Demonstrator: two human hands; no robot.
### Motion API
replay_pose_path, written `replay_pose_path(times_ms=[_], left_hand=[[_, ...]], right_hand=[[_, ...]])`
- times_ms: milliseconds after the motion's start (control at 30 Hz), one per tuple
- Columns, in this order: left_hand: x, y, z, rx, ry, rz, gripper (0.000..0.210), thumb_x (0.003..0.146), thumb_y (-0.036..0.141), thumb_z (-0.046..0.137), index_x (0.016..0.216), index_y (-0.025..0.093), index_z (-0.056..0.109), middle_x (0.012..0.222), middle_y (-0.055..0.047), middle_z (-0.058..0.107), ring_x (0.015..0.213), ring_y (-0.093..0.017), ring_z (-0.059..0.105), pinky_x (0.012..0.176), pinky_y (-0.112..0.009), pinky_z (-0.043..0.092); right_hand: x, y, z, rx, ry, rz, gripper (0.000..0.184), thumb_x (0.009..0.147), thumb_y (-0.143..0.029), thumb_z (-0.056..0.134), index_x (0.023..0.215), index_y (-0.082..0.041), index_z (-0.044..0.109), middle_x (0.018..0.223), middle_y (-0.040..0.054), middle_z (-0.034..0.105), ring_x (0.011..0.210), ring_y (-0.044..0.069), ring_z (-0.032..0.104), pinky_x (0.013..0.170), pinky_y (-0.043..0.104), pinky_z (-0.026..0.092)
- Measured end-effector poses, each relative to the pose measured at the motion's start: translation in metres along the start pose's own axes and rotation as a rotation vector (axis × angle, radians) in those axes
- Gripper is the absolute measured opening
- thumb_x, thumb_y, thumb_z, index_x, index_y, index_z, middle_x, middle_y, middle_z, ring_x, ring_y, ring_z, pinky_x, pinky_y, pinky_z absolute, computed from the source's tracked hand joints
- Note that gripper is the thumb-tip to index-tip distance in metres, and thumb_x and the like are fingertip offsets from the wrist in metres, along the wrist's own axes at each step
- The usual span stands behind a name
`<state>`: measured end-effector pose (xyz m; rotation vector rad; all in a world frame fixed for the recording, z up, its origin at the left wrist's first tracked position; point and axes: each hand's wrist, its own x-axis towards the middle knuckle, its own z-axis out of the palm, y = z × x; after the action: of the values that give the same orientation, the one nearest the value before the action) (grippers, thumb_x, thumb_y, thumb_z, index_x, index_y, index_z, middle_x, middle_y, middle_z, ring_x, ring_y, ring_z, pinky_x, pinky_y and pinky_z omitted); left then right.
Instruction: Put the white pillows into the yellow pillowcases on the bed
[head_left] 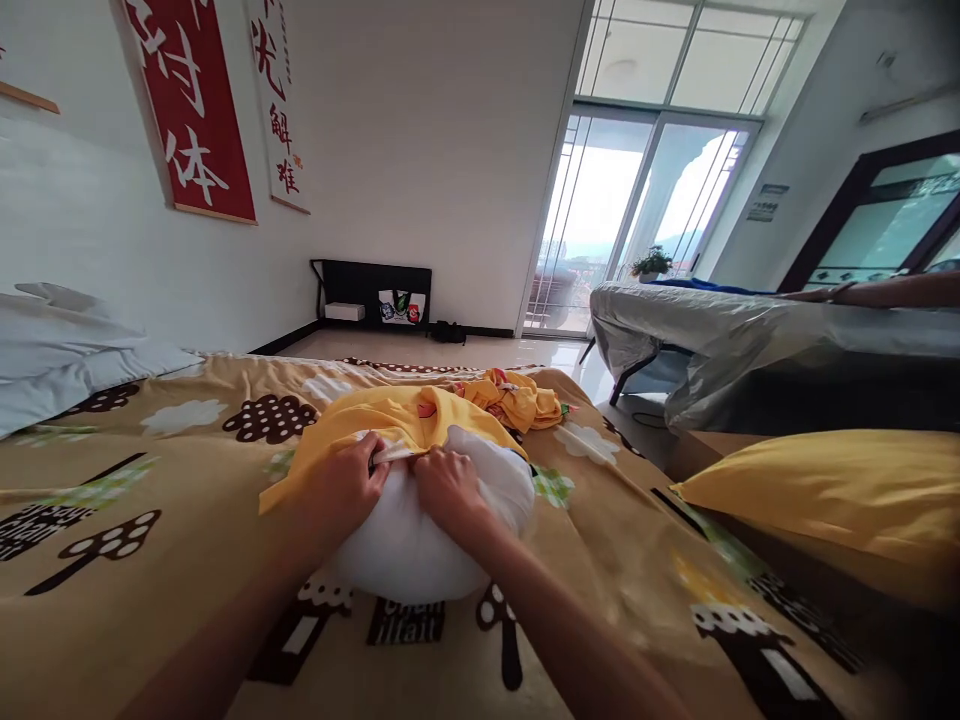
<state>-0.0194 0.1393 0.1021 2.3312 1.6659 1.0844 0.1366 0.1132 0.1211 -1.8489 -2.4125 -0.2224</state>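
Across the far side of the smooth, plump white pillow (420,560): thin yellow case (356,415), both on printed bedspread (199,525). Our left hand (352,485) and right hand (454,490) each have a closed grip on the case edge. Crumpled yellow cloth (525,402), then glass doors (592,200), beyond pillow.

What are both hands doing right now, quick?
Left hand: closed, holding the edge of the yellow cloth.
Right hand: closed, against the white pillow by the cloth's edge; exactly what it grips cannot be told.
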Motion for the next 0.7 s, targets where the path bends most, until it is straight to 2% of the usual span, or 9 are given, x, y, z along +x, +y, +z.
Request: replay_pose_path(times_ms=[67, 200, 267, 367, 467, 533, 633, 700], left_hand=[[-0.012, -0.005, -0.003, 0.049, -0.013, 0.061, 0.019, 0.084, 0.034, 0.048, 0.091, 0.021, 0.059, 0.085, -0.005, 0.066, 0.083, -0.023, 0.061, 0.074, -0.033, 0.044], [-0.027, -0.023, -0.011, -0.020, -0.061, 0.196, 0.021, 0.084, 0.033, 0.047, 0.095, 0.020, 0.059, 0.094, -0.006, 0.063, 0.092, -0.022, 0.059, 0.084, -0.035, 0.046], [-0.031, -0.035, -0.021, -0.065, -0.140, 0.257, 0.028, 0.081, 0.031, 0.049, 0.105, 0.021, 0.058, 0.106, -0.007, 0.060, 0.105, -0.024, 0.055, 0.091, -0.036, 0.045], [-0.034, -0.050, -0.036, -0.134, -0.328, 0.310, 0.040, 0.081, 0.034, 0.054, 0.120, 0.027, 0.052, 0.123, -0.005, 0.055, 0.118, -0.025, 0.049, 0.098, -0.037, 0.043], [-0.036, -0.055, -0.035, -0.247, -0.404, 0.263, 0.038, 0.082, 0.036, 0.056, 0.118, 0.026, 0.049, 0.119, -0.006, 0.059, 0.112, -0.023, 0.056, 0.095, -0.033, 0.047], [-0.037, -0.053, -0.025, -0.229, -0.341, 0.186, 0.032, 0.082, 0.035, 0.056, 0.112, 0.023, 0.050, 0.114, -0.007, 0.062, 0.105, -0.022, 0.060, 0.089, -0.032, 0.050], [-0.036, -0.048, -0.001, -0.035, -0.162, 0.063, 0.028, 0.083, 0.038, 0.052, 0.107, 0.022, 0.052, 0.112, -0.008, 0.065, 0.100, -0.025, 0.063, 0.080, -0.035, 0.051], [-0.033, -0.043, 0.013, 0.062, -0.038, 0.035, 0.028, 0.087, 0.040, 0.046, 0.108, 0.021, 0.052, 0.109, -0.009, 0.066, 0.095, -0.025, 0.064, 0.076, -0.036, 0.050]], right_hand=[[0.003, 0.011, 0.000, 0.024, 0.003, 0.016, 0.032, 0.090, -0.013, 0.040, 0.100, -0.017, 0.069, 0.096, 0.0126, 0.067, 0.087, 0.023, 0.066, 0.070, 0.031, 0.049], [-0.004, 0.032, 0.003, 0.068, 0.024, 0.053, 0.035, 0.090, -0.017, 0.040, 0.107, -0.027, 0.069, 0.100, 0.0082, 0.066, 0.086, 0.022, 0.065, 0.072, 0.032, 0.047], [-0.008, 0.038, 0.004, 0.086, 0.041, 0.082, 0.038, 0.089, -0.017, 0.040, 0.111, -0.031, 0.067, 0.101, 0.0068, 0.065, 0.086, 0.021, 0.064, 0.072, 0.031, 0.045], [-0.013, 0.040, 0.003, 0.107, 0.048, 0.110, 0.042, 0.087, -0.016, 0.039, 0.114, -0.034, 0.066, 0.102, 0.0057, 0.064, 0.085, 0.020, 0.063, 0.072, 0.030, 0.043], [-0.017, 0.040, 0.002, 0.133, 0.051, 0.132, 0.043, 0.087, -0.017, 0.039, 0.116, -0.037, 0.065, 0.106, 0.0043, 0.062, 0.086, 0.019, 0.062, 0.073, 0.031, 0.042], [-0.019, 0.040, 0.001, 0.143, 0.055, 0.142, 0.042, 0.088, -0.019, 0.040, 0.118, -0.038, 0.063, 0.109, 0.0040, 0.061, 0.089, 0.019, 0.061, 0.075, 0.030, 0.041], [-0.024, 0.040, 0.000, 0.134, 0.071, 0.152, 0.044, 0.088, -0.020, 0.043, 0.124, -0.039, 0.059, 0.113, 0.0033, 0.059, 0.091, 0.018, 0.060, 0.075, 0.030, 0.041], [-0.031, 0.039, 0.000, 0.107, 0.122, 0.181, 0.042, 0.090, -0.024, 0.043, 0.128, -0.039, 0.055, 0.117, 0.0041, 0.056, 0.093, 0.019, 0.059, 0.075, 0.030, 0.042]])
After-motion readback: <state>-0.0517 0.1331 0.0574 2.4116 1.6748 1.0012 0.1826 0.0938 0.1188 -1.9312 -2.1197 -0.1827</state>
